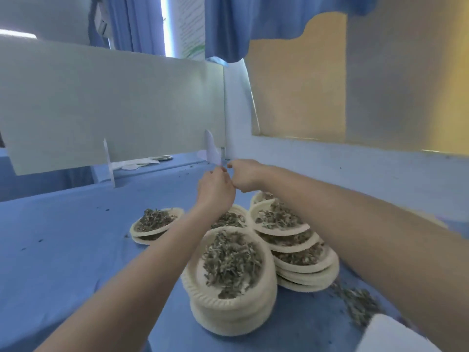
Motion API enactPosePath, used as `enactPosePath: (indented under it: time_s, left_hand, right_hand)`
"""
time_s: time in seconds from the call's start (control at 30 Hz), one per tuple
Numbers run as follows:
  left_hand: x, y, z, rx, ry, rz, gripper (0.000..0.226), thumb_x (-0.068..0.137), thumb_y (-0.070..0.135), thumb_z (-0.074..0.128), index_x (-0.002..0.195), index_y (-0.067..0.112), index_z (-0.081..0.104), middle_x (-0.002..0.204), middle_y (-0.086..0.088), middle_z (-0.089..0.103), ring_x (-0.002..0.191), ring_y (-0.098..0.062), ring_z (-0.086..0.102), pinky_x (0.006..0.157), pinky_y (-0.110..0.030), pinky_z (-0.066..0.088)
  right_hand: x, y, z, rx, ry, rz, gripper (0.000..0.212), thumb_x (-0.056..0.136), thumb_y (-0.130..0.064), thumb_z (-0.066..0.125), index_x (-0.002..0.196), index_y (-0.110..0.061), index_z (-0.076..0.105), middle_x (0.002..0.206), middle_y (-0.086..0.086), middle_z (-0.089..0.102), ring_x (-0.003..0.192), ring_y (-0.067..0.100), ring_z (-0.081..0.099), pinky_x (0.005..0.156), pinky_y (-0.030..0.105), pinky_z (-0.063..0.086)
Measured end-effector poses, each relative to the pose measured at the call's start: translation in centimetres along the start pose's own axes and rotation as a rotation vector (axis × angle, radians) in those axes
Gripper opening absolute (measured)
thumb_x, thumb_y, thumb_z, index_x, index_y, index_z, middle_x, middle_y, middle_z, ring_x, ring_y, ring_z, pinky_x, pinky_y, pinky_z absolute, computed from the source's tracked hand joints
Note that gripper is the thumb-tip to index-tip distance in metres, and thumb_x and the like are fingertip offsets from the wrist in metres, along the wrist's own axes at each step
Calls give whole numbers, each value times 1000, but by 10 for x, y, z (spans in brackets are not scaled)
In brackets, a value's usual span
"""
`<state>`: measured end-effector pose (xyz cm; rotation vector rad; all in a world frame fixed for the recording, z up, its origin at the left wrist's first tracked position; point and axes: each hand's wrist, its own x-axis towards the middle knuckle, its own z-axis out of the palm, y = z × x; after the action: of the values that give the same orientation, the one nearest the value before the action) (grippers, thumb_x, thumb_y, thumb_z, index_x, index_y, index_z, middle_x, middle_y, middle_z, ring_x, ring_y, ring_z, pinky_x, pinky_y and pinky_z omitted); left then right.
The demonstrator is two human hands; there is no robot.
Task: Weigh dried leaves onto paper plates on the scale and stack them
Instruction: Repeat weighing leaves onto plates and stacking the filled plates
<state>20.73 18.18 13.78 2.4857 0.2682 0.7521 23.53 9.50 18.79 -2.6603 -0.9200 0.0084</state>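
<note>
Both hands, left hand (215,190) and right hand (245,175), meet near the surface's (71,250) far edge, grip curled on something too small to tell, while several stacks of leaf-filled plates (232,268) already stand mid-surface, scale unseen.

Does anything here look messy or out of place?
Yes. A loose heap of dried leaves lies spilled on the blue table, right of the plate stacks, with crumbs scattered further left. The top plate of the right-hand stack sits tilted instead of flat.
</note>
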Motion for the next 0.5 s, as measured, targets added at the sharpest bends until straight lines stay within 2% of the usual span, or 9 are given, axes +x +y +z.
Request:
enactPosePath:
  time_s: [0.1,0.2,0.27,0.33,0.37,0.4,0.43,0.47,0.5]
  left_hand:
    - [-9,59,27,-67,-67,85,33,95,5,34,123,-1,49,119,-19,56,111,-34,49,81,-37,39]
    - [-19,121,62,-123,-172,146,36,97,9,32,131,2,45,128,-19,51,112,-34,50,80,-32,37]
    - [-26,156,88,-161,-259,152,38,98,12,31,134,6,42,129,-18,50,97,-28,55,69,-27,42]
    - [-34,181,114,-166,-350,151,38,96,13,34,133,7,41,127,-17,51,86,-23,56,57,-21,41]
    - [-36,189,126,-133,-379,151,38,95,13,37,132,5,41,127,-18,51,94,-26,56,64,-25,43]
    - [-39,196,138,-82,-401,142,39,94,13,40,131,3,40,128,-19,49,105,-30,54,76,-29,45]
    - [-41,200,148,-30,-416,127,39,93,13,41,130,1,40,129,-20,48,112,-32,51,85,-33,43]
    - [-42,201,157,8,-420,107,37,92,11,42,127,-1,42,128,-20,48,115,-34,50,88,-34,41]
    - [-42,202,165,30,-421,82,32,90,9,43,120,-1,44,123,-19,50,113,-33,51,86,-33,41]
  right_hand:
    - [-39,52,-27,-38,90,54,43,99,-20,43,137,-1,41,137,18,49,123,31,48,97,33,41]
    - [-78,115,-49,-20,145,167,44,95,-13,47,139,-6,41,136,12,51,123,26,47,89,25,38]
    - [-105,161,-56,-40,168,281,47,93,-12,49,140,-5,41,138,10,51,125,24,47,91,22,36]
    - [-129,207,-58,-85,198,424,44,90,-9,49,134,0,48,134,14,54,123,27,50,100,28,41]
    - [-139,228,-58,-103,202,487,40,90,-8,49,128,2,52,130,17,56,119,29,53,99,35,44]
    - [-150,246,-57,-99,189,540,31,90,-7,48,117,3,59,119,18,60,109,30,57,90,39,48]
    - [-159,261,-55,-89,183,575,17,89,-6,47,95,3,61,98,16,61,88,28,59,73,37,49]
    - [-165,273,-52,-58,186,601,17,88,-3,45,72,-2,52,75,11,51,66,24,50,55,32,39]
    - [-169,284,-48,-23,191,621,23,86,-1,44,64,-7,42,67,7,41,57,21,41,51,28,26]
